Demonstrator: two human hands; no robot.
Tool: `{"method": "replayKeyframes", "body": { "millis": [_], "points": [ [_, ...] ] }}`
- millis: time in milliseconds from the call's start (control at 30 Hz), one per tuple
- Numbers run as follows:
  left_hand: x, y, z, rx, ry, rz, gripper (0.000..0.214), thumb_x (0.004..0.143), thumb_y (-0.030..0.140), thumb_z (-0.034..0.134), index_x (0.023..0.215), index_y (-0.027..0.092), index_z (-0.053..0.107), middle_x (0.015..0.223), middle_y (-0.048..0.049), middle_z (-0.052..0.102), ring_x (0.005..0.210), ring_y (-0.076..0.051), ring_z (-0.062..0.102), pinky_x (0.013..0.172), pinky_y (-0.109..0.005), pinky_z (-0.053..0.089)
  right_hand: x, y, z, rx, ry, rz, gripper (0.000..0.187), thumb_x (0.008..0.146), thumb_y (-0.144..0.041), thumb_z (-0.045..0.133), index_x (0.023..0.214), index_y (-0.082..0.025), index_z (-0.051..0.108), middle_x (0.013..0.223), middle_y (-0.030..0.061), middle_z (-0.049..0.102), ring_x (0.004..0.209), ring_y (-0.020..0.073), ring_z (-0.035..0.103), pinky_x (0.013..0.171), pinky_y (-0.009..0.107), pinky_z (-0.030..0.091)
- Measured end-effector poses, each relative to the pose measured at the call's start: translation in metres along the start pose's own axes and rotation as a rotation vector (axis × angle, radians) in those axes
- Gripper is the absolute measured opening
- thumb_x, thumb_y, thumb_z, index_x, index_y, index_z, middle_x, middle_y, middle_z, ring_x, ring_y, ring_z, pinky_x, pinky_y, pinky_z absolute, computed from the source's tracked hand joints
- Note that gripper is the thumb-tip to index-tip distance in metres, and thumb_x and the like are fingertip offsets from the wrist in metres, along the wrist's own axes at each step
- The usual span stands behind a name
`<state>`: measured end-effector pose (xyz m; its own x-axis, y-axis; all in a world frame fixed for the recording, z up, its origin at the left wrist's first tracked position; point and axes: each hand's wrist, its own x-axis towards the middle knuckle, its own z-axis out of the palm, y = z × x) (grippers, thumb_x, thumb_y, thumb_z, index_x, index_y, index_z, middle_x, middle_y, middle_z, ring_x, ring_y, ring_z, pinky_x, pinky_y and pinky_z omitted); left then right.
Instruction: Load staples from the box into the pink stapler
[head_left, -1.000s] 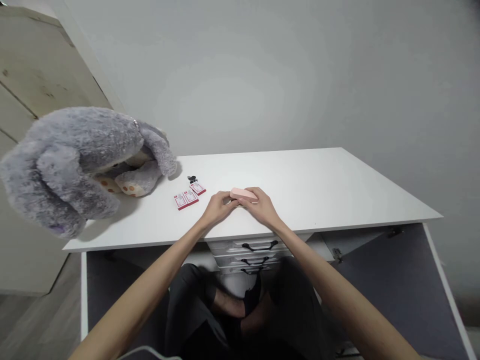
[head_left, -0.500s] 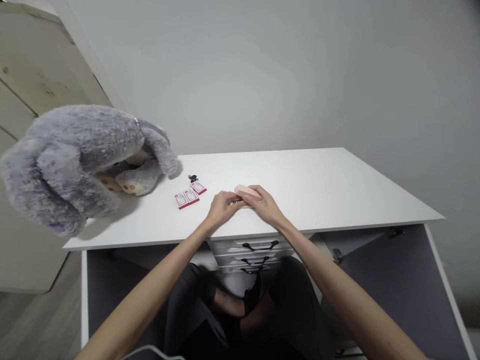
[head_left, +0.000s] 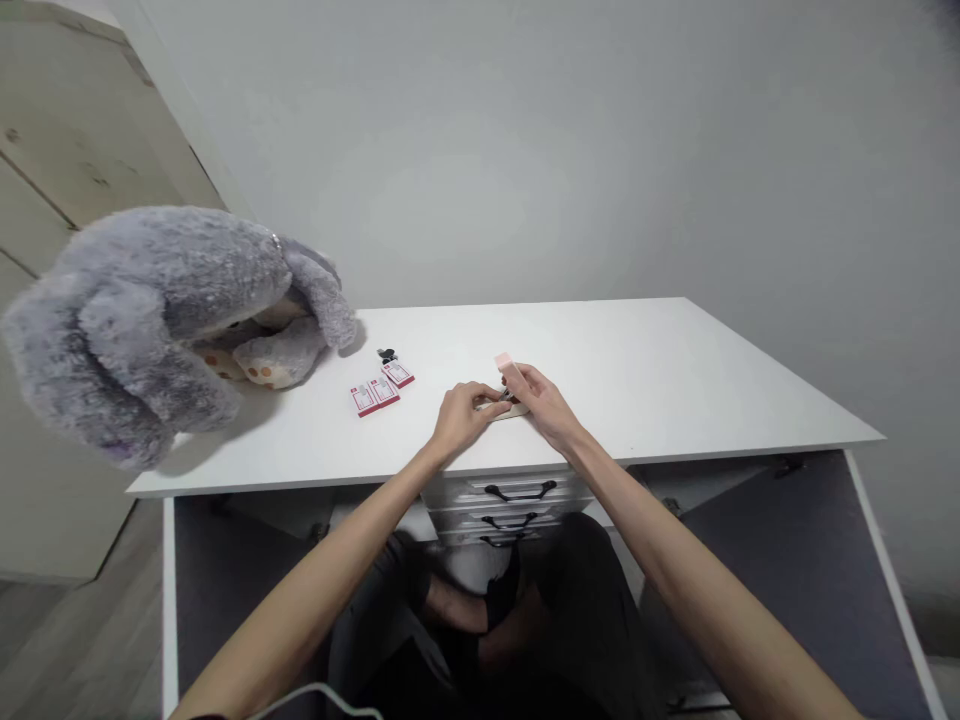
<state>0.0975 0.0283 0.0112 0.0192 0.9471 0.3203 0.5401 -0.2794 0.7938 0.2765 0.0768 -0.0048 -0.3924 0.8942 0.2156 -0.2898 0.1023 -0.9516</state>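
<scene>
A pink stapler is at the middle of the white tabletop, its pink top part tilted up away from a pale flat base on the table. My right hand is closed around the raised part. From the left, my left hand reaches in, its thumb and fingers pinched at the small metal part between top and base. My fingers hide most of that metal part, and whatever small piece may be in the pinch cannot be made out.
Several small red-and-white boxes lie left of my hands, with a small black object behind them. A large grey plush toy fills the table's left end. Below the white tabletop are drawers and open cabinet doors.
The stapler's pink top has gone from lying nearly level to tilted up in my right hand. Both hands have shifted slightly right, and the pale base now shows beneath.
</scene>
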Motion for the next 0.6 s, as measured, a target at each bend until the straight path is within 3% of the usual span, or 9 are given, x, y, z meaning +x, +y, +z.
{"method": "replayKeyframes", "body": {
  "millis": [133,267,367,500,600],
  "points": [
    [-0.0005,-0.0008,-0.0005,0.0,-0.007,0.003,0.018,0.089,0.04,0.083,0.096,0.024,0.082,0.103,-0.0064,0.083,0.1,-0.027,0.075,0.092,-0.04,0.057,0.0001,-0.0024,-0.0021,0.065,0.039,0.027,0.05,0.081,-0.064,0.088,0.11,-0.026,0.073,0.104,0.0012,0.068,0.088,0.0173,0.06,0.082,0.031,0.05],
    [-0.0022,0.0012,-0.0019,-0.004,0.013,0.026,0.023,0.095,0.043,0.076,0.109,0.024,0.078,0.109,-0.0066,0.081,0.102,-0.026,0.073,0.093,-0.041,0.056,0.0005,-0.0005,-0.0039,0.103,0.046,0.023,0.049,0.082,-0.062,0.089,0.112,-0.027,0.074,0.104,0.0009,0.068,0.09,0.0173,0.061,0.082,0.03,0.049],
    [-0.0032,0.0022,-0.0014,0.009,0.042,0.109,0.021,0.103,0.034,0.063,0.117,0.023,0.073,0.115,-0.0073,0.077,0.107,-0.024,0.071,0.098,-0.041,0.055,0.0006,0.001,-0.0043,0.106,0.046,0.023,0.05,0.082,-0.064,0.088,0.113,-0.028,0.074,0.106,0.0012,0.07,0.091,0.0183,0.061,0.083,0.031,0.049],
    [-0.0036,0.0008,0.0021,0.104,0.041,0.262,0.021,0.1,0.02,0.058,0.115,0.023,0.073,0.115,-0.008,0.07,0.113,-0.025,0.066,0.104,-0.042,0.051,0.0001,-0.0001,-0.0036,0.09,0.041,0.019,0.051,0.082,-0.065,0.087,0.114,-0.027,0.074,0.107,0.0016,0.07,0.093,0.0188,0.062,0.084,0.032,0.051],
    [-0.0037,-0.0006,0.0046,0.162,0.03,0.304,0.022,0.1,0.017,0.057,0.113,0.023,0.073,0.115,-0.0086,0.067,0.113,-0.025,0.064,0.104,-0.042,0.051,-0.0006,-0.0018,-0.0032,0.071,0.026,0.023,0.051,0.083,-0.064,0.087,0.115,-0.027,0.073,0.11,0.002,0.071,0.097,0.0193,0.064,0.087,0.032,0.052]
  ]
}}
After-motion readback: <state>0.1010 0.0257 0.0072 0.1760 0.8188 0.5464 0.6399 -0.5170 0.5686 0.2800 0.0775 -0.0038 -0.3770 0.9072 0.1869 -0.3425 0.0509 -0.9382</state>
